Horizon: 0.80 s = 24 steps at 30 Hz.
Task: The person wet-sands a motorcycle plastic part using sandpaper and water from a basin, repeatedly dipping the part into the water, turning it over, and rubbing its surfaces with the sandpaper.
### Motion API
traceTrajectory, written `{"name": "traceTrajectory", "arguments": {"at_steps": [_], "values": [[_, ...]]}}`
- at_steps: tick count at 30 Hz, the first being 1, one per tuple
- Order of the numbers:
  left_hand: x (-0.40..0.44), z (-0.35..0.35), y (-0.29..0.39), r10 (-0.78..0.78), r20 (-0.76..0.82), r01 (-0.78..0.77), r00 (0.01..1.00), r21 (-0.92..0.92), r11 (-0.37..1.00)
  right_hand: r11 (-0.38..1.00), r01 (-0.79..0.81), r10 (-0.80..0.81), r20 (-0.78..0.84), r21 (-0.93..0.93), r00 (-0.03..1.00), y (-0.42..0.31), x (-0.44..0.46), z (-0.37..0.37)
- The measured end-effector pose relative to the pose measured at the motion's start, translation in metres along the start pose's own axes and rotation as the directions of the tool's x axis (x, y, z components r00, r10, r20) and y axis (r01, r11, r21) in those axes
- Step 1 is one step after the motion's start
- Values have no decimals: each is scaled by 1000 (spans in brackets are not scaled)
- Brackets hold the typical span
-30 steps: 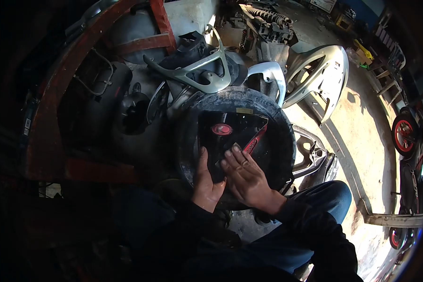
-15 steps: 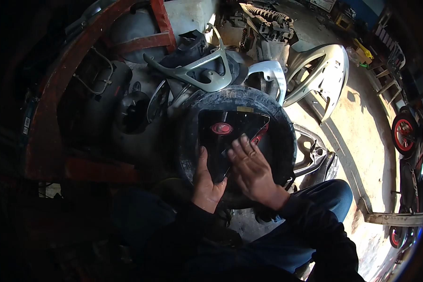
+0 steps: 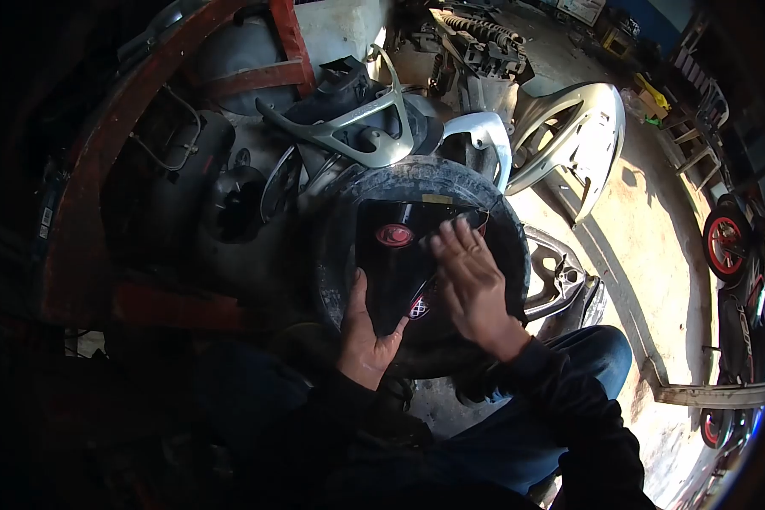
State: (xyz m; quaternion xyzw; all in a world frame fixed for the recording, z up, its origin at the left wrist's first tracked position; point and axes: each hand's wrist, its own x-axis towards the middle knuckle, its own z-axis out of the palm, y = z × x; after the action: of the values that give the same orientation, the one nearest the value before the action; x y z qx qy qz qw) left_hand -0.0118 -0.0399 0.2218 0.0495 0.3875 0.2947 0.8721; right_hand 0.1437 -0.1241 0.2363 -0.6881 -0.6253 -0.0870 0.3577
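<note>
A glossy black body panel (image 3: pixel 391 268) with a red oval badge (image 3: pixel 393 235) lies over a round black tub or tyre-like ring (image 3: pixel 336 255) in front of me. My left hand (image 3: pixel 370 344) grips the panel's lower end, thumb along its left edge and the other fingers partly hidden. Beside that hand, a small red and white patterned mark (image 3: pixel 418 307) shows on the panel. My right hand (image 3: pixel 476 285) is stretched out over the panel's right side, fingers straight and slightly blurred. Whether its fingertips touch the surface I cannot tell.
Behind the ring lie a silver-green fairing bracket (image 3: pixel 374 140) and a large silver cowl (image 3: pixel 582 140). A red metal frame (image 3: pixel 81 204) stands left. A black plastic part (image 3: pixel 557 272) sits right of the ring. A motorcycle wheel (image 3: pixel 727 242) is at far right.
My right hand has moved a little up and to the right across the panel, uncovering the patterned mark. My left hand keeps its hold on the panel.
</note>
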Motion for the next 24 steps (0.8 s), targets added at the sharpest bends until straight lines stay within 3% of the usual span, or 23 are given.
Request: {"name": "traceTrajectory", "arguments": {"at_steps": [2,3,5,7,9,10,14,16,18,20,22,24], "values": [[1,-6,2,2,15,-2,1000,20,1000,993,107,-111,101,48,989,-16,-15,-3],[1,-10,3,-1,21,1,1000,42,999,995,85,-91,113,52,989,-7,-7,-9],[-9,-1,4,7,-31,-6,999,32,999,998,-57,57,10,1,998,20,7,-4],[-4,-1,5,22,-56,-21,998,17,1000,999,-36,35,-33,-35,999,15,7,-2],[9,-18,6,17,167,-12,986,-30,999,997,81,-81,64,8,995,-16,-10,-3],[11,-19,5,18,166,-13,986,-31,999,991,124,-129,97,49,987,-20,-14,-3],[6,-16,1,39,-4,-39,999,-5,999,998,-62,60,-60,-33,996,19,8,9],[17,-29,1,47,90,-42,995,-48,998,998,65,-66,55,15,996,-16,-9,9],[16,-28,3,32,60,-28,998,-65,997,994,91,-94,44,60,995,-14,-9,10],[15,-29,1,13,25,-11,1000,-81,997,998,-56,55,-43,-23,998,25,10,13],[15,-28,-2,42,-33,-46,999,-109,993,996,-89,87,-66,-19,994,21,9,13],[13,-38,-1,45,3,-45,999,-104,994,997,75,-76,62,10,995,-15,-8,8]]}}
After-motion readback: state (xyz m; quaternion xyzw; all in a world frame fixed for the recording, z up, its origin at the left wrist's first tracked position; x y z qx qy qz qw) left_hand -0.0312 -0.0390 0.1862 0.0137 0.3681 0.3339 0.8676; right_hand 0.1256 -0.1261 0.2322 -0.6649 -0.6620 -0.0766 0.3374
